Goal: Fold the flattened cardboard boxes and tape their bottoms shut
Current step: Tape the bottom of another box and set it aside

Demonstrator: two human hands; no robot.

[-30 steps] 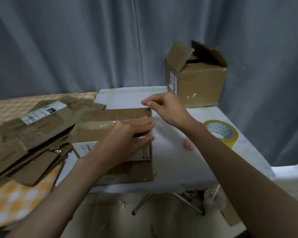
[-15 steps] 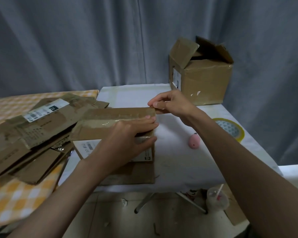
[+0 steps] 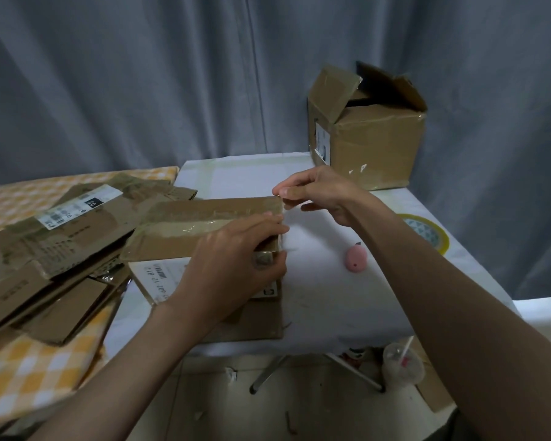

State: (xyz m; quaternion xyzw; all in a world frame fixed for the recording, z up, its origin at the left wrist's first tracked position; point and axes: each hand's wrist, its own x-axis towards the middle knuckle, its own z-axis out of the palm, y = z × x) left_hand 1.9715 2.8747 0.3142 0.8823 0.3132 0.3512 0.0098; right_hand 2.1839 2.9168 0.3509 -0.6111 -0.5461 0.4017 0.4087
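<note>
Pink blob point(image 3: 356, 261) on table; cup point(image 3: 402, 367) (with straw) below.

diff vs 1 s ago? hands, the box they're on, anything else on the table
Little changed. The right hand came in slightly toward the far right corner of the flattened box and now pinches at that corner. The left hand stays gripping the box's right edge, and the box has not moved. The pile of flattened boxes, open box, tape roll and small pink object stay put; their apparent shift is camera motion.
</note>
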